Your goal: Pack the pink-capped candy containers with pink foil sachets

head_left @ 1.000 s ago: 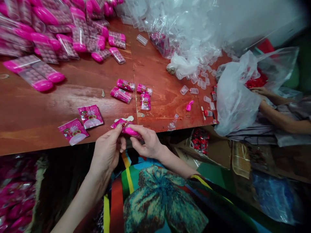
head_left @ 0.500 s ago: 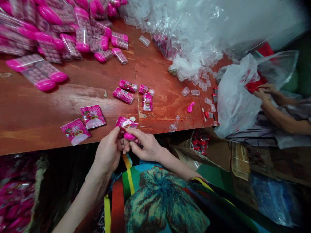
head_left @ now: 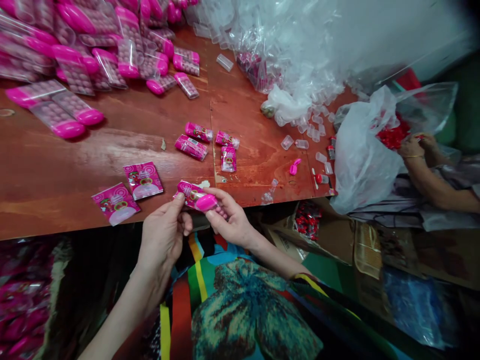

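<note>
At the table's front edge my left hand [head_left: 161, 237] is closed, its thumb and fingers pinching a pink printed wrapper [head_left: 186, 190]. My right hand [head_left: 237, 225] grips a small clear candy container [head_left: 207, 202] with a pink cap and pink balls inside. The container lies against the wrapper, its capped end towards my left hand; I cannot tell whether its tip is inside. Two flat pink wrappers [head_left: 143, 180] lie on the table left of my hands. Beyond my hands rest several wrapped containers [head_left: 191, 146].
A heap of pink-capped candy containers [head_left: 75, 65] covers the back left of the wooden table [head_left: 112, 120]. Clear plastic bags and empty tubes [head_left: 287, 142] lie at the back right. Another person's hands [head_left: 416, 147] work at a white bag [head_left: 369, 145]. Boxes stand below the edge.
My right hand has shifted slightly right and turned, so the container now shows more fully along the wrapper. My left hand has moved slightly left. The other person's hands have drawn back from the bag.
</note>
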`<action>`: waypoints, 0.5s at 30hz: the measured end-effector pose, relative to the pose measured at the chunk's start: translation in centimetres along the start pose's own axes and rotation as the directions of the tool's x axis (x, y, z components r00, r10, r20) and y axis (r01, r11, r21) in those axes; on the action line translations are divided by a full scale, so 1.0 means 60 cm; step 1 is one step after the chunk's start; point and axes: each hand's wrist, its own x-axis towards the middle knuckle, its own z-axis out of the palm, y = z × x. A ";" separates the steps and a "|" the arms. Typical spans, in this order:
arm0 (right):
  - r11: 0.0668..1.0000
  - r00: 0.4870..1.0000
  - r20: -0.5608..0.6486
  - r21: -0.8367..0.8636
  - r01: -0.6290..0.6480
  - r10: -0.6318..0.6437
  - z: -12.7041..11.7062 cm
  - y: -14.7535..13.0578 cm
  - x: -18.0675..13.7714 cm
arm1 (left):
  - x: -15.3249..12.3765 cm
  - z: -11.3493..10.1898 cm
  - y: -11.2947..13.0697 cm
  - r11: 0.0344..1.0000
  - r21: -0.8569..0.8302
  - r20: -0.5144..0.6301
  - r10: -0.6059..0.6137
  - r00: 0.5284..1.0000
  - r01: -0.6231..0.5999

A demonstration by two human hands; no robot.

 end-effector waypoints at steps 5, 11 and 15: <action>0.999 0.999 -0.023 0.021 -0.044 0.045 0.002 -0.003 0.001 | 0.000 0.003 0.003 1.000 -0.024 -0.010 -0.005 1.000 0.004; 0.984 0.985 -0.135 0.152 -0.088 0.109 -0.005 -0.005 0.003 | -0.001 0.005 0.007 0.999 -0.042 -0.102 0.016 0.995 -0.021; 0.974 0.984 -0.117 0.198 -0.112 0.137 0.004 -0.006 -0.004 | -0.001 0.009 0.007 0.999 -0.052 -0.114 0.009 0.993 -0.015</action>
